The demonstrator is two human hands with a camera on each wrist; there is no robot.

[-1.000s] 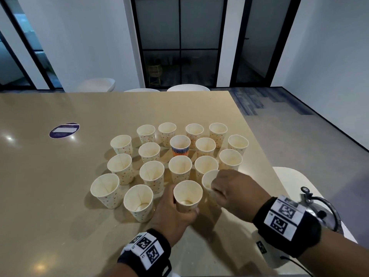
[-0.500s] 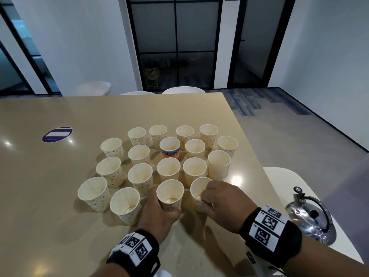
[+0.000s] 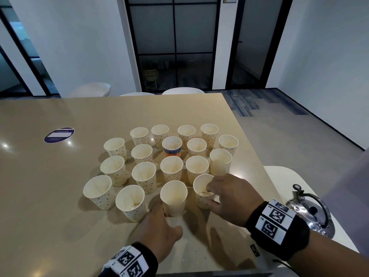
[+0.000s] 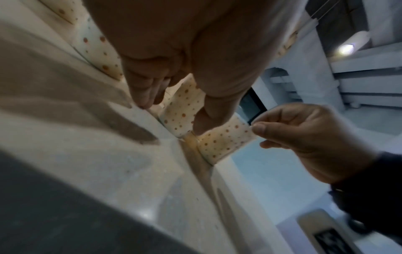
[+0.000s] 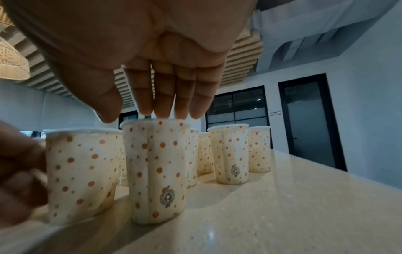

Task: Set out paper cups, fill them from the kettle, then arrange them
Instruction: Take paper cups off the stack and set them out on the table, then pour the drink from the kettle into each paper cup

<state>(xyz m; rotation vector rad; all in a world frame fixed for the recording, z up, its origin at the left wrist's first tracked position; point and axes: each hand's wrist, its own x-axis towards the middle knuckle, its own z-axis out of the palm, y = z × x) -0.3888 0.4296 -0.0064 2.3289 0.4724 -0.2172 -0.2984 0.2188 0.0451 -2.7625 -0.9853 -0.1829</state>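
My right hand (image 3: 229, 193) has its fingers (image 5: 165, 96) held together and pointing down, tips on the far rim of a dotted cream paper cup (image 3: 203, 191), with the thumb at the near rim; from the left wrist view it reads as a light pinch on the lip. I judge a rim pinch suits thin paper that would buckle if squeezed at the wall. My left hand (image 3: 161, 226) curls round the lower wall of the neighbouring dotted cup (image 3: 173, 197), thumb on one side and fingers on the other, clamped low near the base where the paper is stiffest. Both cups stand upright on the glossy beige stone-look counter (image 3: 60, 216), just beside each other at the near edge of the group.

Beyond them the other paper cups (image 3: 143, 174) stand in loose rows, close together, some touching. All are tapered, with rolled white lips, a side seam and orange dots, except one banded in blue and orange (image 3: 172, 146) near the middle. The near cups show a little pale liquid at the bottom; the walls look stained and softened, so I think they would crush easily.

The rounded polished-metal kettle (image 3: 311, 212) with its arched handle sits off the counter to the right on a white seat. With pouring seemingly done, I take this as the arranging step, nudging the front pair into line.

A purple oval sticker (image 3: 59, 134) lies far left.
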